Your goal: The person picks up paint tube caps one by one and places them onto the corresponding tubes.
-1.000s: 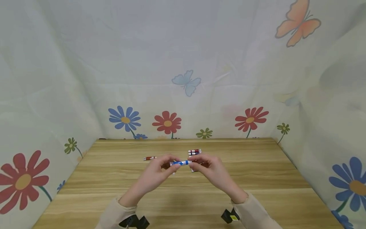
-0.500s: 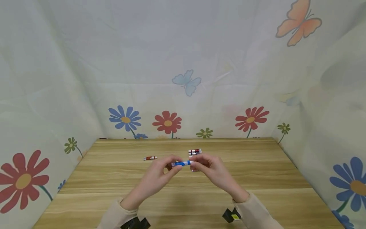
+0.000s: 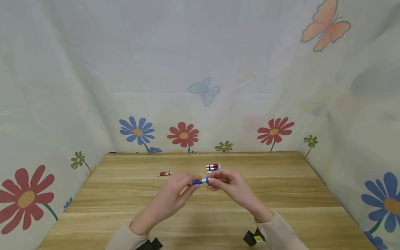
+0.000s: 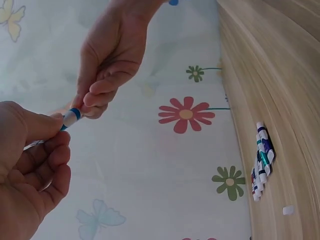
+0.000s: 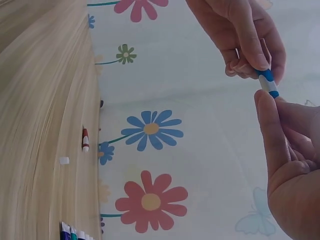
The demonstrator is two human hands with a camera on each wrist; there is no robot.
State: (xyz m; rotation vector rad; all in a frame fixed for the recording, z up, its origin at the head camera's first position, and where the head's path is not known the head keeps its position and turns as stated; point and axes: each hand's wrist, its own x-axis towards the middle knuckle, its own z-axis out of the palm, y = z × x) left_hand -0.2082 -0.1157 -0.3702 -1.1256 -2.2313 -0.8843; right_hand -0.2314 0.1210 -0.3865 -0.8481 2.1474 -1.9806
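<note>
Above the table, both hands meet at a small blue-and-white paint tube [image 3: 200, 181]. My left hand [image 3: 170, 194] pinches its body between thumb and fingers and covers the tail end. From the other side, my right hand [image 3: 234, 184] pinches the tube's cap end, its fingertips hiding the cap. In the right wrist view the blue-and-white middle of the paint tube [image 5: 267, 83] shows between the two hands' fingertips. Behind the right hand lies a row of several paint tubes [image 4: 262, 157], with purple, green and red labels and white caps.
A reddish-brown paint tube [image 3: 164, 174] lies alone on the wooden table [image 3: 200, 222], left of the row. Nearby on the wood rests a small white piece [image 4: 288, 210]. Fabric printed with flowers and butterflies [image 3: 204, 91] hangs around the back and sides.
My left hand has shifted slightly toward the right hand and covers more of the blue tube's tail. The brown tube now shows in full. The tube sits a little lower in view.
</note>
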